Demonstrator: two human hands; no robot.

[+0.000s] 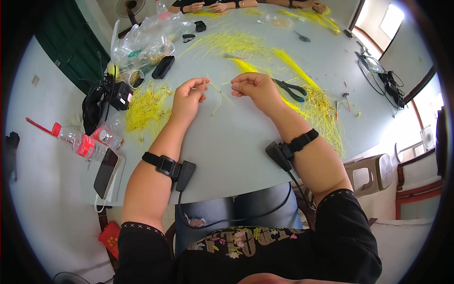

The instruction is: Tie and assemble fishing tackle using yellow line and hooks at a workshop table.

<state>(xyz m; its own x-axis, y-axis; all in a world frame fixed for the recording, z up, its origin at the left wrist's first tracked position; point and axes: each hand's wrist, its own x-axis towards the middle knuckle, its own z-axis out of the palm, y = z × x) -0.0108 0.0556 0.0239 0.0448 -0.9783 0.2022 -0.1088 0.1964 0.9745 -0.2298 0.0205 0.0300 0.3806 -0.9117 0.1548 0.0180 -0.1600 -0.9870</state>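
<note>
Over the middle of the grey table (231, 161), my left hand (189, 97) and my right hand (257, 90) face each other, a short gap between them. The fingertips of both hands are pinched; whatever they hold is too fine to make out. Thin pale yellow strands (218, 97) show in the gap, close to my left fingertips. Beside my right hand lies a cutting tool with dark blue handles (294, 92), its head partly hidden behind the hand. A long yellow strand bundle (298, 68) runs past it, and a yellow heap (147, 108) lies left of my left forearm.
A clear plastic bag (142, 40) and a black case (163, 67) are at the far left. Nearer are plastic bottles (85, 144) and a phone (106, 173). Black cables (390, 85) lie at the right edge. Other people's hands (217, 6) work across the table.
</note>
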